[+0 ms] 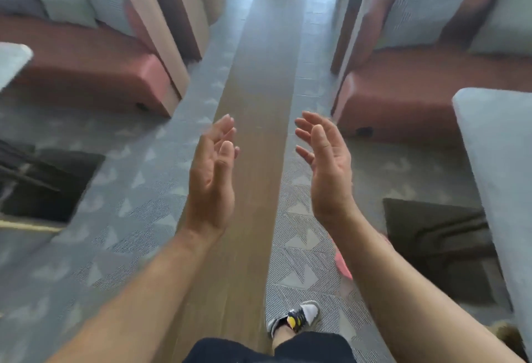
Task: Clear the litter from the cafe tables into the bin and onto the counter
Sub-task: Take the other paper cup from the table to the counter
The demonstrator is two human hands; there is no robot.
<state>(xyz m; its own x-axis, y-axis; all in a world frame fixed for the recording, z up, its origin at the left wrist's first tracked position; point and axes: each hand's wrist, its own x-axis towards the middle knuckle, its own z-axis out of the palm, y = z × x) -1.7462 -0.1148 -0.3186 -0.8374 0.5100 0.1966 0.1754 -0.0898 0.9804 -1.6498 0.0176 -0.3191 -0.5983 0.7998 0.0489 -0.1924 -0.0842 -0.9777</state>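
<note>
Both grips are empty: left hand (211,178) and right hand (325,166) are held open, palms facing, above the wooden floor strip (259,74). No litter shows on the table (495,161) right of that strip. Such litter is probably light and crushable, best pinched gently.

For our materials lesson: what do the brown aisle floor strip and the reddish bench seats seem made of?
Brown aisle floor strip: likely wood or wood-look laminate, lengthwise grain, soft sheen. Reddish bench seat: perhaps vinyl or leather, smooth, padded, rounded edges.
</note>
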